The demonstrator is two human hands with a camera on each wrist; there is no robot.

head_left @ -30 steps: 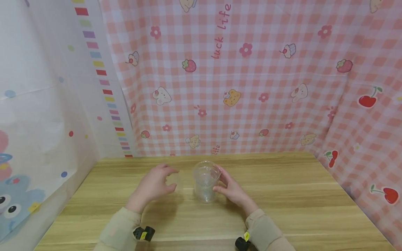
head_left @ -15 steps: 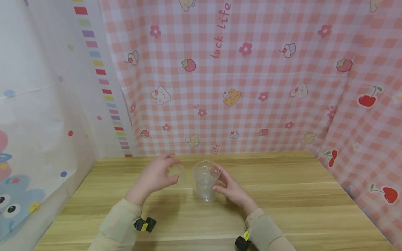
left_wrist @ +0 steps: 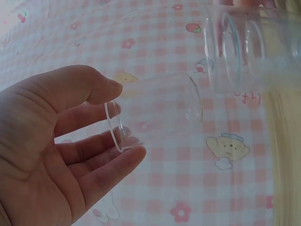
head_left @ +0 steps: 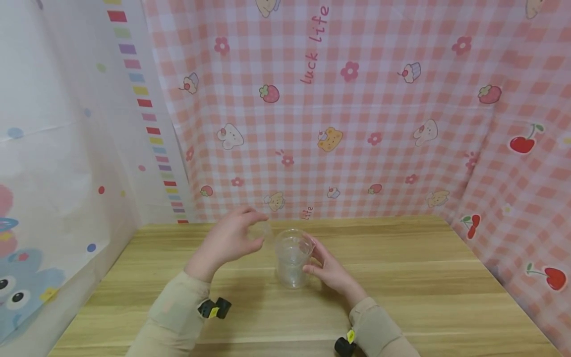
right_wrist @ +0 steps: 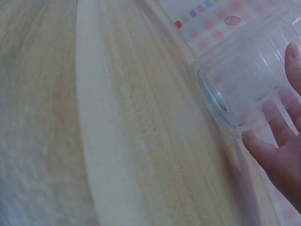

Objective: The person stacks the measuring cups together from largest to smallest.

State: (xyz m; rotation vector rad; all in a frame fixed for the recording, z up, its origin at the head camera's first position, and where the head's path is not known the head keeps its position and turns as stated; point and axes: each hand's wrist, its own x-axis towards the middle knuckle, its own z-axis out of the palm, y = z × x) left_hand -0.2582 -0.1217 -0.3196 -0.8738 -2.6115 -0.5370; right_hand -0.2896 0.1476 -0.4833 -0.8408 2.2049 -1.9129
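Note:
A small clear cup (left_wrist: 162, 110) is pinched at its rim between the thumb and fingers of my left hand (head_left: 227, 240). Its base points away from the palm in the left wrist view; in the head view it is faint and raised off the table. To its right, a larger clear cup (head_left: 291, 265) stands upright on the table. Several ring-shaped edges inside it show in the left wrist view, so other clear pieces seem nested there. My right hand (head_left: 330, 270) holds this larger cup from the right side, thumb in front and fingers around the wall.
Both cups are over a wood-grain table (head_left: 401, 287). A pink checked cloth (head_left: 379, 119) hangs behind the table's back edge, and a white printed sheet (head_left: 58, 148) hangs at left. Small black cameras (head_left: 214, 308) sit on both wrists.
My left hand has risen and moved right and away with the small cup, nearer to the larger cup's rim. My right hand and the larger cup have stayed in place.

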